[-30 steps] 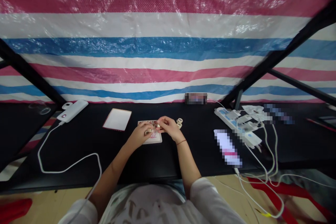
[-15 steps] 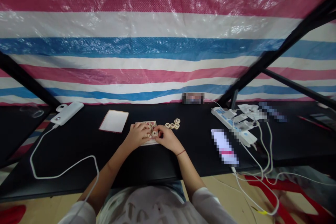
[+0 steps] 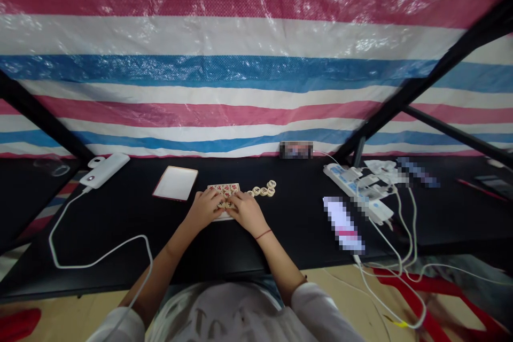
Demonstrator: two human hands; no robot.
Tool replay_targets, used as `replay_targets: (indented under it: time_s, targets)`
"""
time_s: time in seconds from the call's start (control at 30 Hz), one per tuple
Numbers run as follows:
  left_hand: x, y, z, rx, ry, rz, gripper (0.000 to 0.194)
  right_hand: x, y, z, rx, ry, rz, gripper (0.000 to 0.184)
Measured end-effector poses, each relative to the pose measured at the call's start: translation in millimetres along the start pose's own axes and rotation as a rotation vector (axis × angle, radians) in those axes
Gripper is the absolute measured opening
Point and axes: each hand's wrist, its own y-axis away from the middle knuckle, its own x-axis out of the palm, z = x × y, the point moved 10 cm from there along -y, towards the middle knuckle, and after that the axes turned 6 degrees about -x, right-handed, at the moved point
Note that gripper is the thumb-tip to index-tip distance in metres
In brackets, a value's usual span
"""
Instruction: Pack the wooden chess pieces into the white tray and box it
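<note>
A shallow box (image 3: 223, 218) of round, wooden Chinese chess pieces lies on the black table before me. Red-marked pieces (image 3: 227, 187) fill its far rows, and dark-marked ones (image 3: 230, 204) lie nearer me, between my hands. My left hand (image 3: 203, 208) rests over the box's left side, fingers stretched across the pieces. From the right, my right hand (image 3: 246, 211) has its fingers closed at a dark-marked piece in the near row. Several loose pieces (image 3: 263, 191) trail away just beyond my right hand. Both hands partly hide the box.
The box lid (image 3: 175, 183) lies inside-up to the left. Farther left are a white power bank (image 3: 105, 171) and its cable (image 3: 80, 266). A power strip (image 3: 352, 187) with plugs and cables and a blurred phone (image 3: 343, 224) occupy the right. A striped sheet (image 3: 248, 112) hangs behind.
My hands came together over the box's near row, the right arriving with a piece and shifting left. More loose pieces now show to the right, and the view has shifted slightly.
</note>
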Motion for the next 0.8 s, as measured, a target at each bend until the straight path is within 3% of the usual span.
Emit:
replay_targets:
  time_s: [0.2,0.37,0.53,0.8]
  targets:
    - [-2.3,1.1,-0.9,0.005,0.003,-0.015,0.011,8.0,-1.3,-0.1,0.003,0.003,0.055,0.015]
    - [-0.4,2.6,1.9,-0.013,0.001,0.0,0.013,-2.3,3.1,-8.5,0.043,-0.059,0.011,0.024]
    - [-1.2,2.2,2.6,-0.008,0.043,0.02,0.014,0.6,7.9,-17.4,0.109,0.024,0.073,0.012]
    - [-0.7,2.8,2.6,0.043,0.158,-0.005,0.014,6.3,7.3,-16.0,0.16,0.084,0.088,0.019]
